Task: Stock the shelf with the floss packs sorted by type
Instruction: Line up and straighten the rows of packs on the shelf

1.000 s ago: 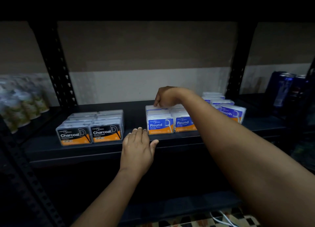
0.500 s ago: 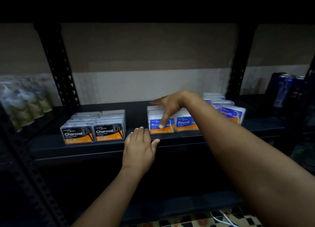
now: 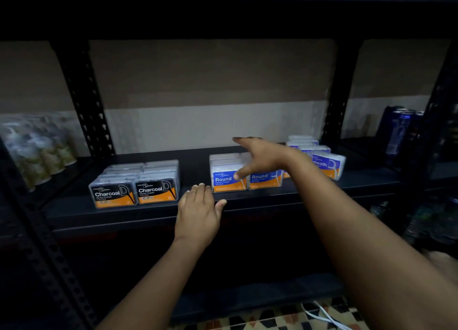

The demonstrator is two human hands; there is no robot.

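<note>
Three groups of floss packs stand on the black shelf (image 3: pixel 247 200). Black Charcoal packs (image 3: pixel 133 183) sit at the left in two rows. Blue Round packs (image 3: pixel 229 178) are in the middle. Blue Smooth packs (image 3: pixel 324 161) stand at the right, partly hidden by my forearm. My right hand (image 3: pixel 260 156) hovers over the Round packs with fingers spread, thumb in front of the front left Round pack, holding nothing. My left hand (image 3: pixel 198 210) rests flat on the shelf's front edge between the Charcoal and Round groups, fingers apart.
Pale bottles (image 3: pixel 37 148) fill the bay to the left, behind a perforated black upright (image 3: pixel 84 101). Dark blue cans (image 3: pixel 399 131) stand in the right bay. A white cable (image 3: pixel 322 314) lies on the patterned floor below. Another black shelf hangs overhead.
My right hand has lifted off the back of the Round packs and opened, fingers spreading over the front packs. My left hand has stayed on the shelf edge.
</note>
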